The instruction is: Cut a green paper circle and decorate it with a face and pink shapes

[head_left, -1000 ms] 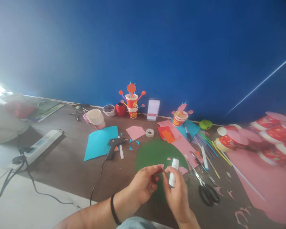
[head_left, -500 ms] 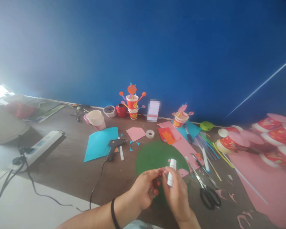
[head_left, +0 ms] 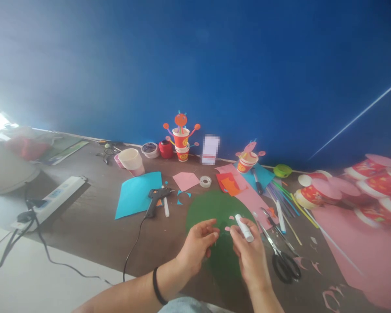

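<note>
My right hand (head_left: 252,256) grips a white glue stick (head_left: 244,228), tilted with its upper end to the left. A small pink paper piece (head_left: 227,228) shows at the tips of its fingers; whether they hold it or it lies on the mat, I cannot tell. Another pink scrap (head_left: 231,217) lies just beyond. My left hand (head_left: 198,245), a dark band on its wrist, hovers over the left part of the round green mat (head_left: 205,208). Its thumb and forefinger are apart with nothing visible between them; the other fingers curl under.
A hot glue gun (head_left: 154,202) lies by blue paper (head_left: 133,195) on the left, its cord trailing forward. Black-handled scissors (head_left: 285,265) lie at the right. Decorated paper cups (head_left: 181,140) stand at the back. More cups (head_left: 371,187) crowd the right, near pink paper (head_left: 355,248).
My hands have separated, the left moving slightly left and the right moving right. The glue stick has tipped from nearly upright to slanting. A second small pink piece now shows near my right fingertips.
</note>
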`<state>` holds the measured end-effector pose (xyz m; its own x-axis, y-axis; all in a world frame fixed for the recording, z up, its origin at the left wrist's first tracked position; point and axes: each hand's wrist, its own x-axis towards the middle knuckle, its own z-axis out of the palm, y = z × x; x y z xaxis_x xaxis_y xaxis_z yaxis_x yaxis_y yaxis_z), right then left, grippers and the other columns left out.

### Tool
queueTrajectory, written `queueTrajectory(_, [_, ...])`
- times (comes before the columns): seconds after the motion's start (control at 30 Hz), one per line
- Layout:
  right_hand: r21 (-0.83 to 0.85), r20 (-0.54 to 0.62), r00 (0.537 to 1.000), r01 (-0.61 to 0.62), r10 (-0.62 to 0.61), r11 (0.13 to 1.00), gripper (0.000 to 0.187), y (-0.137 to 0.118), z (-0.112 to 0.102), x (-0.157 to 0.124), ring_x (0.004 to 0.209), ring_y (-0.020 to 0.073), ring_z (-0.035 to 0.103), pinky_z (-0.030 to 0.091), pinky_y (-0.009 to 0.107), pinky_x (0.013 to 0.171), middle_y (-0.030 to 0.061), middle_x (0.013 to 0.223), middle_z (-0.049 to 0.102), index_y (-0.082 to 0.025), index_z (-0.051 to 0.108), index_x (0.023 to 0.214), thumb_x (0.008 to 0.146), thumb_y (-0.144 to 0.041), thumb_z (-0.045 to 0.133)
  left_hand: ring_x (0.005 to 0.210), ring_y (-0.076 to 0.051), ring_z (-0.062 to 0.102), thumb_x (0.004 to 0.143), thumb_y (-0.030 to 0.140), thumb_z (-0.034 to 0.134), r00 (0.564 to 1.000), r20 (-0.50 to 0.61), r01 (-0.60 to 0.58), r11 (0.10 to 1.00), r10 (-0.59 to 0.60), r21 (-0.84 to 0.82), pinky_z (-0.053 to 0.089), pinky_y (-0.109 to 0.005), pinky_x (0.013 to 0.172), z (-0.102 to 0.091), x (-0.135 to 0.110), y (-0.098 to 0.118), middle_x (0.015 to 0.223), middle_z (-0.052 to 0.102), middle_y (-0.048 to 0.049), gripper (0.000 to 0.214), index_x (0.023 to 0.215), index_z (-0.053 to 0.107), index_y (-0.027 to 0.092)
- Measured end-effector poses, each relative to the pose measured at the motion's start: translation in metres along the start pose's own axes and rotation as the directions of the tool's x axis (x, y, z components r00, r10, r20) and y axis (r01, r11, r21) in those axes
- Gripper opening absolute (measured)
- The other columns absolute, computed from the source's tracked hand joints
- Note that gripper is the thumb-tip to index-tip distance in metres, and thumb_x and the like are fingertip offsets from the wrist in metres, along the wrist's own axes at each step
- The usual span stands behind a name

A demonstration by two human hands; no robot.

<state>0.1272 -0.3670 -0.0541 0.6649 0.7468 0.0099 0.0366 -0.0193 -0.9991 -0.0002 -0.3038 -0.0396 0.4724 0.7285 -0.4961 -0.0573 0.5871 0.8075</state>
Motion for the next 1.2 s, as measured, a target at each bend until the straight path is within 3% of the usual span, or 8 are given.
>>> queueTrajectory(0.1, [0.113, 0.071, 0.979, -0.199, 0.192, 0.974, 0.043, 0.002, -0.001, 0.001, 0.039, 0.0097, 0.047, 0.032, 0.021, 0.033, -0.0029, 0.071, 0.064, -0.023, 0.047, 0.108, 0.074, -0.041, 0.065, 0.057, -0.007, 0.049, 0.063, 0.030, 0.076, 0.999, 0.020, -0.035, 0.999, 0.035, -0.003, 0.028, -0.015, 0.036, 0.001, 0.004, 0.004, 0.087, 0.061, -0.0035, 0.055, 0.112, 0.057, 0.014])
queueTrajectory(0.2, [0.160, 0.088, 0.968, -0.245, 0.233, 0.956, 0.047, 0.006, -0.002, 0.000, 0.040, 0.0088, 0.047, 0.031, 0.020, 0.034, -0.0042, 0.072, 0.062, -0.023, 0.046, 0.110, 0.071, -0.039, 0.067, 0.052, -0.006, 0.046, 0.064, 0.032, 0.076, 0.997, 0.040, -0.065, 0.998, 0.065, 0.010, 0.027, -0.015, 0.036, 0.003, 0.005, 0.007, 0.082, 0.060, -0.0016, 0.053, 0.110, 0.057, 0.014])
queueTrajectory(0.5, [-0.002, 0.060, 0.997, -0.041, 0.041, 0.999, 0.039, 0.009, 0.000, 0.005, 0.066, 0.0177, 0.065, 0.051, 0.026, 0.055, 0.0003, 0.074, 0.065, -0.020, 0.049, 0.105, 0.072, -0.033, 0.067, 0.055, -0.008, 0.047, 0.077, 0.021, 0.058, 0.973, 0.076, -0.231, 0.921, 0.218, 0.315, 0.035, -0.018, 0.044, -0.008, 0.007, 0.005, 0.082, 0.059, -0.0020, 0.034, 0.110, 0.055, 0.014])
queueTrajectory(0.67, [-0.135, 0.126, 0.992, 0.016, 0.001, 0.991, 0.037, 0.017, 0.002, 0.022, 0.061, 0.0157, 0.062, 0.051, 0.026, 0.053, -0.0005, 0.072, 0.063, -0.019, 0.049, 0.104, 0.074, -0.034, 0.065, 0.079, -0.018, 0.058, 0.078, 0.013, 0.054, 0.866, 0.321, -0.486, 0.497, 0.383, 0.719, 0.045, -0.028, 0.075, -0.031, 0.000, 0.007, 0.092, 0.063, -0.0069, 0.023, 0.098, 0.066, 0.019])
queueTrajectory(0.77, [-0.257, 0.163, 0.985, 0.091, -0.050, 0.962, 0.033, 0.026, 0.006, 0.029, 0.061, 0.0147, 0.060, 0.051, 0.028, 0.057, -0.0012, 0.071, 0.061, -0.018, 0.050, 0.101, 0.074, -0.033, 0.063, 0.095, -0.022, 0.057, 0.083, 0.014, 0.048, 0.816, 0.482, -0.562, 0.236, 0.319, 0.793, 0.044, -0.032, 0.086, -0.034, -0.004, 0.005, 0.106, 0.059, -0.0090, 0.028, 0.106, 0.063, 0.021])
queueTrajectory(0.9, [-0.374, 0.175, 0.982, 0.133, -0.071, 0.918, 0.031, 0.033, 0.011, 0.032, 0.065, 0.0163, 0.061, 0.050, 0.030, 0.064, -0.0007, 0.073, 0.062, -0.020, 0.050, 0.100, 0.074, -0.031, 0.061, 0.094, -0.022, 0.056, 0.086, 0.016, 0.041, 0.817, 0.549, -0.540, -0.099, 0.175, 0.836, 0.049, -0.034, 0.080, -0.025, -0.006, 0.003, 0.112, 0.054, -0.0076, 0.027, 0.109, 0.056, 0.019])
queueTrajectory(1.0, [-0.396, 0.187, 0.981, 0.124, -0.052, 0.910, 0.029, 0.034, 0.012, 0.030, 0.065, 0.0174, 0.062, 0.050, 0.030, 0.064, -0.0005, 0.073, 0.063, -0.021, 0.049, 0.101, 0.075, -0.030, 0.059, 0.091, -0.021, 0.055, 0.087, 0.019, 0.041, 0.821, 0.553, -0.519, -0.217, 0.145, 0.827, 0.051, -0.032, 0.076, -0.020, -0.006, 0.003, 0.110, 0.053, -0.0061, 0.024, 0.110, 0.051, 0.019])
queueTrajectory(1.2, [-0.446, 0.200, 0.979, 0.133, -0.046, 0.885, 0.028, 0.030, 0.011, 0.027, 0.066, 0.0186, 0.063, 0.049, 0.030, 0.063, 0.0006, 0.074, 0.064, -0.021, 0.047, 0.102, 0.077, -0.030, 0.056, 0.090, -0.020, 0.056, 0.088, 0.023, 0.045, 0.833, 0.540, -0.494, -0.277, 0.119, 0.824, 0.053, -0.031, 0.072, -0.021, -0.004, 0.002, 0.107, 0.052, -0.0056, 0.025, 0.112, 0.048, 0.019])
